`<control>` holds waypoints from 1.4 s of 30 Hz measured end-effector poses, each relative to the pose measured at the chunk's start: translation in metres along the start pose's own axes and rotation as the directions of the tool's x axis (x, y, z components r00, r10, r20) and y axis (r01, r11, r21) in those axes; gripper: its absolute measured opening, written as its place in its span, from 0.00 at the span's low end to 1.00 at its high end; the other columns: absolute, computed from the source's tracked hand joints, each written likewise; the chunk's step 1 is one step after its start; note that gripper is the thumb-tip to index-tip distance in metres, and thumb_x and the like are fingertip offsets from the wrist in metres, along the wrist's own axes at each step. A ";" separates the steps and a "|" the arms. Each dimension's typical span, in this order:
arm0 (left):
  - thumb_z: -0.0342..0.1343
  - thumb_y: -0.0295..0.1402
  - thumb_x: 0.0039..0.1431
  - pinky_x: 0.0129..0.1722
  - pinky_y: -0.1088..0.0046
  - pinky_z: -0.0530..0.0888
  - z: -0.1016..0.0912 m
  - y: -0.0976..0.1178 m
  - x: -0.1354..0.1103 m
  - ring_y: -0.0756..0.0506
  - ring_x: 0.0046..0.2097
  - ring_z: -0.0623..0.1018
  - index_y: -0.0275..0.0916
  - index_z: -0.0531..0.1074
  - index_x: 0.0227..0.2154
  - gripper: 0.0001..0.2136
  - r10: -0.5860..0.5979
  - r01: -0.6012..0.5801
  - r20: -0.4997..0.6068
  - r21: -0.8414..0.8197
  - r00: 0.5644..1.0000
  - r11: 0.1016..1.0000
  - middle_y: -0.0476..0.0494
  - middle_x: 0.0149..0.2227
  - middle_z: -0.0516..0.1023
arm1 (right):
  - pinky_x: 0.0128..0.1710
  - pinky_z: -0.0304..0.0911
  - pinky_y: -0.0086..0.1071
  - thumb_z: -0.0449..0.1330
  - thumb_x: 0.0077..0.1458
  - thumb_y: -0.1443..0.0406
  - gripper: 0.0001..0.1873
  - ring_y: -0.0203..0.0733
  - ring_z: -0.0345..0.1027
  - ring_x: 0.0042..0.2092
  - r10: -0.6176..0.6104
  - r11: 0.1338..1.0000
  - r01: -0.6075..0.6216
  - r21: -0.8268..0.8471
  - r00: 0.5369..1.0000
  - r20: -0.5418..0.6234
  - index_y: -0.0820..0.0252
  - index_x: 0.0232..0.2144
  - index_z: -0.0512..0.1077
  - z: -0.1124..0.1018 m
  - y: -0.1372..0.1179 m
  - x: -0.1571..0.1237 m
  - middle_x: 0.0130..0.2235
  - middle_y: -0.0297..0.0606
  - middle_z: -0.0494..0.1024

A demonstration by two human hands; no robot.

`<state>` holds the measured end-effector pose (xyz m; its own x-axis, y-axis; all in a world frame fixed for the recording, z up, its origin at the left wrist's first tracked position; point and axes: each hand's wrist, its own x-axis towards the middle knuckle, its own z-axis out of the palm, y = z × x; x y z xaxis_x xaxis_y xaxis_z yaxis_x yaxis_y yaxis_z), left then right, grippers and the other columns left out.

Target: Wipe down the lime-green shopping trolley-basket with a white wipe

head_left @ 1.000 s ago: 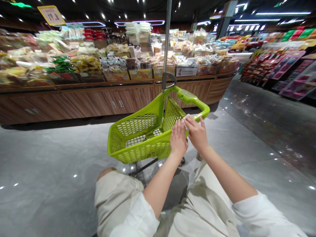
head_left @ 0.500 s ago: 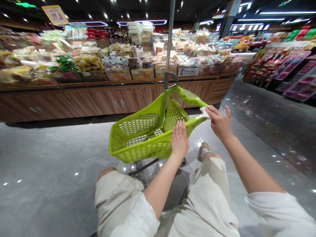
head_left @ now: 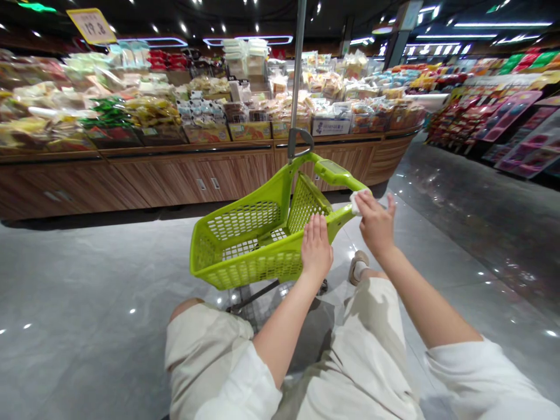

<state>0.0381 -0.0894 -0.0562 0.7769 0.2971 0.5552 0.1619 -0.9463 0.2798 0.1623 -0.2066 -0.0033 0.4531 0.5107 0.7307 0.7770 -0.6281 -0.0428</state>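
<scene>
- Left hand [head_left: 315,248]: open, palm down, fingers spread flat on the near rim of the basket, pressing rather than gripping.
- Right hand [head_left: 376,224]: fingers bent closed on a white wipe [head_left: 356,203], a thin, soft, crumpled piece at the basket's side rail, just below the handle.
- Lime-green plastic shopping basket [head_left: 249,256]: stands on a wheeled metal cart frame [head_left: 258,297], just ahead of the person's cream shorts [head_left: 205,350] and beside a beige sandal [head_left: 357,267]. It looks light and fairly stiff, though the mesh walls may flex. The solid rim and handle [head_left: 336,170] seem the firmest places to hold. Smooth plastic could turn slippery if damp, and the wheels may let it roll unless braced.
- Metal pole [head_left: 297,58]: rises from the basket's far end.
- Farther off: a wooden worktop [head_left: 196,181] piled with packaged snacks [head_left: 249,111], a yellow price sign [head_left: 91,26] above, and shelves of red and pink packets [head_left: 507,116] to the right.
</scene>
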 end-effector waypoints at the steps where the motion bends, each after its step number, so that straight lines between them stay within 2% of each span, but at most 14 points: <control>1: 0.51 0.24 0.55 0.70 0.56 0.53 0.001 0.001 0.001 0.40 0.72 0.46 0.27 0.41 0.68 0.39 -0.004 0.004 0.001 -0.002 1.000 1.000 0.29 0.71 0.50 | 0.68 0.39 0.54 0.47 0.55 0.77 0.31 0.47 0.63 0.63 -0.056 0.998 0.055 0.017 0.998 0.016 0.59 0.59 0.67 0.003 -0.012 -0.005 0.60 0.45 0.72; 5: 0.50 0.23 0.55 0.70 0.57 0.53 0.000 0.000 0.001 0.40 0.72 0.46 0.27 0.41 0.68 0.39 0.010 -0.010 0.009 0.000 1.000 1.000 0.29 0.71 0.50 | 0.68 0.39 0.48 0.46 0.58 0.77 0.30 0.43 0.64 0.62 -0.272 0.961 0.265 0.077 0.958 0.093 0.55 0.59 0.68 0.007 -0.030 -0.014 0.60 0.40 0.72; 9: 0.50 0.23 0.54 0.70 0.57 0.54 -0.002 -0.003 -0.001 0.40 0.72 0.48 0.28 0.41 0.68 0.39 0.018 -0.018 -0.006 -0.009 1.000 1.000 0.30 0.70 0.51 | 0.68 0.33 0.56 0.48 0.56 0.76 0.30 0.46 0.67 0.60 -0.090 0.996 0.090 0.013 0.996 0.022 0.51 0.57 0.69 -0.004 0.009 0.000 0.58 0.39 0.75; 12: 0.51 0.23 0.54 0.70 0.55 0.55 -0.001 -0.001 -0.001 0.40 0.72 0.48 0.30 0.39 0.68 0.40 0.010 -0.010 -0.010 -0.022 1.000 1.000 0.31 0.71 0.51 | 0.67 0.37 0.57 0.49 0.54 0.76 0.31 0.49 0.66 0.61 0.031 1.000 -0.031 -0.003 0.998 -0.051 0.54 0.58 0.69 -0.004 0.005 0.000 0.58 0.42 0.74; 16: 0.50 0.24 0.55 0.70 0.55 0.54 0.000 -0.001 0.000 0.40 0.72 0.47 0.29 0.39 0.68 0.40 0.010 -0.010 0.006 -0.021 1.000 1.000 0.30 0.71 0.51 | 0.67 0.44 0.46 0.47 0.56 0.77 0.29 0.43 0.65 0.62 -0.208 0.977 0.205 0.063 0.976 0.058 0.58 0.57 0.69 0.005 -0.033 -0.013 0.60 0.42 0.73; 18: 0.50 0.23 0.55 0.70 0.56 0.54 -0.001 -0.002 0.000 0.40 0.72 0.47 0.28 0.41 0.68 0.39 0.013 -0.013 0.007 -0.013 1.000 1.000 0.30 0.70 0.51 | 0.68 0.43 0.46 0.46 0.57 0.77 0.29 0.41 0.66 0.61 -0.260 0.964 0.254 0.079 0.961 0.095 0.56 0.57 0.70 0.003 -0.028 -0.012 0.59 0.39 0.73; 22: 0.51 0.23 0.54 0.70 0.57 0.54 -0.001 -0.003 -0.001 0.40 0.72 0.48 0.27 0.42 0.68 0.39 0.019 -0.019 -0.001 -0.008 1.000 1.000 0.30 0.70 0.52 | 0.68 0.40 0.56 0.48 0.55 0.77 0.30 0.46 0.67 0.60 -0.021 1.000 0.021 0.018 1.000 0.005 0.53 0.57 0.70 -0.007 0.012 0.002 0.58 0.40 0.75; 24: 0.52 0.23 0.53 0.70 0.56 0.54 0.000 -0.002 -0.001 0.40 0.72 0.48 0.27 0.41 0.68 0.40 0.013 -0.013 -0.008 -0.015 1.000 1.000 0.29 0.70 0.51 | 0.67 0.42 0.58 0.48 0.54 0.77 0.31 0.48 0.66 0.61 0.054 0.998 -0.054 0.015 0.998 -0.035 0.55 0.58 0.69 -0.006 0.011 0.002 0.59 0.43 0.74; 28: 0.51 0.24 0.54 0.70 0.54 0.55 0.001 0.000 0.001 0.39 0.72 0.47 0.29 0.39 0.68 0.40 0.007 -0.007 0.006 -0.025 1.000 1.000 0.29 0.70 0.51 | 0.69 0.44 0.50 0.46 0.56 0.77 0.30 0.45 0.63 0.63 -0.138 0.987 0.133 0.090 0.989 0.052 0.59 0.59 0.68 0.005 -0.031 -0.012 0.60 0.45 0.72; 30: 0.50 0.23 0.54 0.70 0.55 0.54 0.000 -0.001 0.001 0.40 0.72 0.47 0.29 0.39 0.69 0.40 0.009 -0.009 0.011 -0.023 1.000 1.000 0.30 0.70 0.51 | 0.70 0.42 0.48 0.46 0.57 0.77 0.30 0.42 0.64 0.62 -0.232 0.968 0.220 0.123 0.968 0.095 0.58 0.58 0.69 0.006 -0.035 -0.015 0.60 0.42 0.72; 32: 0.50 0.23 0.54 0.70 0.56 0.54 -0.002 -0.001 0.000 0.40 0.72 0.47 0.29 0.40 0.68 0.39 0.010 -0.010 0.010 -0.020 1.000 1.000 0.30 0.71 0.51 | 0.70 0.38 0.50 0.46 0.57 0.77 0.30 0.42 0.66 0.61 -0.198 0.976 0.189 0.104 0.977 0.085 0.55 0.58 0.69 0.003 -0.019 -0.010 0.60 0.40 0.73; 35: 0.50 0.23 0.54 0.70 0.57 0.54 -0.004 0.000 0.001 0.40 0.72 0.48 0.27 0.42 0.68 0.39 0.009 -0.009 0.014 -0.020 1.000 1.000 0.29 0.70 0.51 | 0.70 0.32 0.56 0.47 0.56 0.78 0.30 0.45 0.67 0.60 -0.016 0.999 0.016 0.041 1.000 -0.003 0.54 0.56 0.70 -0.004 0.007 0.000 0.58 0.40 0.75; 37: 0.51 0.23 0.54 0.70 0.57 0.53 -0.004 0.001 0.001 0.39 0.72 0.49 0.27 0.43 0.68 0.39 0.001 0.000 0.017 -0.017 1.000 1.000 0.29 0.70 0.51 | 0.69 0.30 0.58 0.47 0.56 0.78 0.29 0.47 0.67 0.61 0.027 0.999 -0.026 0.023 0.999 -0.042 0.56 0.56 0.70 -0.003 0.002 0.000 0.58 0.42 0.75; 42: 0.50 0.24 0.56 0.70 0.56 0.53 -0.001 0.002 0.002 0.39 0.72 0.48 0.26 0.43 0.68 0.37 0.000 0.000 0.025 0.000 1.000 1.000 0.29 0.70 0.51 | 0.71 0.37 0.50 0.47 0.59 0.76 0.28 0.43 0.67 0.60 -0.234 0.969 0.227 0.095 0.970 0.066 0.55 0.57 0.70 0.007 -0.037 -0.014 0.60 0.40 0.73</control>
<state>0.0389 -0.0902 -0.0538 0.7918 0.2936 0.5355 0.1619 -0.9464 0.2795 0.1299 -0.1863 -0.0167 0.2868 0.6811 0.6736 0.8976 -0.4368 0.0595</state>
